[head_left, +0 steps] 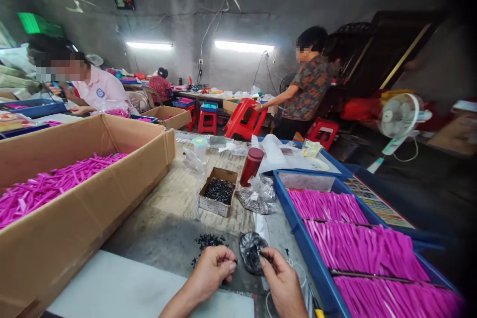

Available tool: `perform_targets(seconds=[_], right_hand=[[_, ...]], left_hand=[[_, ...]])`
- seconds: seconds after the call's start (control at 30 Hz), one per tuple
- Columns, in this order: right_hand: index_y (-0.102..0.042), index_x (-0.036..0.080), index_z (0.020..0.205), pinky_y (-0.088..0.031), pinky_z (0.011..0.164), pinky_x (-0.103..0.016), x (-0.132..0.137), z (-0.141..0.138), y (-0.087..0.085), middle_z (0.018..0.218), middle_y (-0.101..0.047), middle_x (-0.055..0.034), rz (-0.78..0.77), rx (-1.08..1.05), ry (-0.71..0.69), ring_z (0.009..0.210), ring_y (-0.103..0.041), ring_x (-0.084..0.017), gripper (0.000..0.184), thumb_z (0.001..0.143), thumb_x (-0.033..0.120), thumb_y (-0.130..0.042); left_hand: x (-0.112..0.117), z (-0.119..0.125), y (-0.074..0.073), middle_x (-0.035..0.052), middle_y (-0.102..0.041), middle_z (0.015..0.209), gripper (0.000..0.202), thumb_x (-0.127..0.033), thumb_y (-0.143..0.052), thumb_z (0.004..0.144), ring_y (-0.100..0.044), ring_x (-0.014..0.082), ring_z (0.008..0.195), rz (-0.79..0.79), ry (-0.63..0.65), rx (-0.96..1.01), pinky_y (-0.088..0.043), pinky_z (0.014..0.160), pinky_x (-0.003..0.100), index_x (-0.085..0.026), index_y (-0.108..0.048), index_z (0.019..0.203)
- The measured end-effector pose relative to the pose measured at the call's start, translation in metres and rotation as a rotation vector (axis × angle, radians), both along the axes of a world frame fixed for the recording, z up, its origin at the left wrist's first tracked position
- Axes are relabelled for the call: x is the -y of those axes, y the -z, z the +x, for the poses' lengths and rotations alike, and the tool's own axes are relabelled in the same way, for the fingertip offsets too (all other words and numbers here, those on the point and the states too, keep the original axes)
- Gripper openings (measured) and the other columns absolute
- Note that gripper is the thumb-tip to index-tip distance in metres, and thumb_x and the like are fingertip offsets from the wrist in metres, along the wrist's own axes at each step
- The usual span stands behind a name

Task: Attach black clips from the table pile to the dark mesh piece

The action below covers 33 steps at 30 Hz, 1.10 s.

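Observation:
My left hand (pixel 213 269) is closed in a pinch, with a small dark piece just showing at the fingertips. Close behind it lies a loose pile of small black pieces (pixel 210 241) on the dark work mat. My right hand (pixel 281 278) has thumb and forefinger together at the edge of a black bundle in clear plastic (pixel 252 252); what the fingertips pinch is too small to make out. Farther back stands a small open carton (pixel 218 203) filled with similar black pieces. To its right are a dark red cylindrical container (pixel 251 166) and a crumpled clear bag (pixel 258 196).
A large cardboard box (pixel 122 184) of pink strips borders the left. On the right, a blue tray (pixel 298 223) holds rows of pink strips. A white sheet (pixel 149 285) lies in front. One person (pixel 307 89) grips a red stool (pixel 246 118); another person (pixel 102 87) sits left.

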State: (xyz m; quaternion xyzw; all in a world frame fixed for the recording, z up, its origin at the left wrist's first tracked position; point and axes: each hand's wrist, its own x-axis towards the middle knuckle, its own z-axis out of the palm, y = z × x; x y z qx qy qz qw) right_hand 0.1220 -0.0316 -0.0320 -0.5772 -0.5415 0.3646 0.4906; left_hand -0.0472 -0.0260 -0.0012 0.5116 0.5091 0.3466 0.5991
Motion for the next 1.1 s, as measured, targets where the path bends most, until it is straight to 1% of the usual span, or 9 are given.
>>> perform_targets(seconds=[0.03, 0.23, 0.43, 0.53, 0.63, 0.8, 0.97, 1.03, 1.1], right_hand=[[-0.059, 0.014, 0.076, -0.046, 0.057, -0.023, 0.001, 0.000, -0.002, 0.069, -0.062, -0.0051, 0.001, 0.011, -0.023, 0.062, -0.057, -0.017, 0.024, 0.067, 0.036, -0.054], [-0.060, 0.015, 0.078, -0.046, 0.059, -0.024, 0.004, -0.002, -0.012, 0.071, -0.063, -0.0050, 0.068, 0.068, -0.035, 0.063, -0.057, -0.017, 0.017, 0.069, 0.028, -0.052], [-0.059, 0.015, 0.080, -0.046, 0.064, -0.025, 0.007, 0.000, -0.011, 0.075, -0.063, -0.0056, 0.067, 0.110, -0.075, 0.070, -0.057, -0.018, 0.017, 0.071, 0.025, -0.050], [-0.059, 0.015, 0.086, -0.046, 0.068, -0.027, 0.008, 0.001, -0.010, 0.081, -0.063, -0.0071, 0.054, 0.113, -0.080, 0.075, -0.057, -0.019, 0.020, 0.071, 0.025, -0.050], [-0.060, 0.016, 0.087, -0.045, 0.071, -0.028, 0.009, 0.001, -0.013, 0.084, -0.063, -0.0072, 0.070, 0.114, -0.096, 0.078, -0.057, -0.019, 0.021, 0.072, 0.024, -0.049], [-0.060, 0.016, 0.077, -0.045, 0.062, -0.024, 0.011, -0.001, -0.021, 0.071, -0.061, -0.0043, 0.057, 0.098, -0.120, 0.067, -0.056, -0.016, 0.015, 0.072, 0.025, -0.049], [-0.054, 0.015, 0.074, -0.039, 0.046, -0.020, 0.012, -0.005, -0.017, 0.056, -0.051, 0.0016, -0.042, -0.070, -0.108, 0.050, -0.048, -0.011, 0.013, 0.069, 0.027, -0.051], [-0.053, 0.015, 0.073, -0.037, 0.044, -0.019, 0.013, -0.008, -0.015, 0.052, -0.048, 0.0034, -0.078, -0.145, -0.088, 0.046, -0.045, -0.010, 0.014, 0.068, 0.028, -0.052], [-0.052, 0.016, 0.068, -0.037, 0.044, -0.019, 0.013, -0.010, -0.015, 0.051, -0.047, 0.0036, -0.088, -0.197, -0.077, 0.046, -0.044, -0.011, 0.015, 0.066, 0.030, -0.054]], left_hand=[[0.000, 0.000, -0.002, -0.0067, -0.046, 0.042, 0.006, -0.016, -0.048, 0.059, -0.036, 0.0052, 0.037, 0.007, 0.013, 0.000, -0.025, 0.040, 0.016, -0.013, -0.052, 0.061], [0.002, 0.004, -0.008, -0.0056, -0.047, 0.045, 0.009, -0.021, -0.050, 0.062, -0.037, 0.0057, 0.041, 0.018, 0.064, 0.011, -0.025, 0.041, 0.017, -0.013, -0.054, 0.064], [0.004, 0.011, -0.013, -0.0052, -0.047, 0.046, 0.012, -0.024, -0.053, 0.062, -0.038, 0.0059, 0.042, 0.014, 0.083, 0.056, -0.027, 0.042, 0.017, -0.013, -0.053, 0.065], [0.004, 0.014, -0.012, -0.0049, -0.047, 0.046, 0.013, -0.025, -0.053, 0.063, -0.038, 0.0063, 0.043, 0.021, 0.088, 0.072, -0.027, 0.043, 0.017, -0.012, -0.053, 0.065], [0.004, 0.015, -0.010, -0.0045, -0.048, 0.047, 0.014, -0.026, -0.053, 0.064, -0.040, 0.0068, 0.044, 0.029, 0.092, 0.081, -0.028, 0.044, 0.017, -0.012, -0.054, 0.066], [0.004, 0.015, -0.007, -0.0048, -0.047, 0.046, 0.014, -0.026, -0.054, 0.063, -0.040, 0.0067, 0.044, 0.008, 0.085, 0.087, -0.029, 0.044, 0.017, -0.013, -0.055, 0.067], [0.005, 0.016, -0.007, -0.0050, -0.046, 0.046, 0.013, -0.025, -0.055, 0.062, -0.040, 0.0064, 0.043, -0.004, 0.075, 0.126, -0.028, 0.044, 0.017, -0.012, -0.053, 0.064], [0.006, 0.018, -0.007, -0.0049, -0.046, 0.046, 0.014, -0.025, -0.056, 0.061, -0.040, 0.0064, 0.044, -0.011, 0.072, 0.150, -0.029, 0.044, 0.017, -0.012, -0.053, 0.063], [0.007, 0.020, -0.008, -0.0048, -0.046, 0.047, 0.015, -0.026, -0.057, 0.060, -0.040, 0.0062, 0.044, -0.023, 0.068, 0.166, -0.029, 0.044, 0.018, -0.011, -0.054, 0.062]])
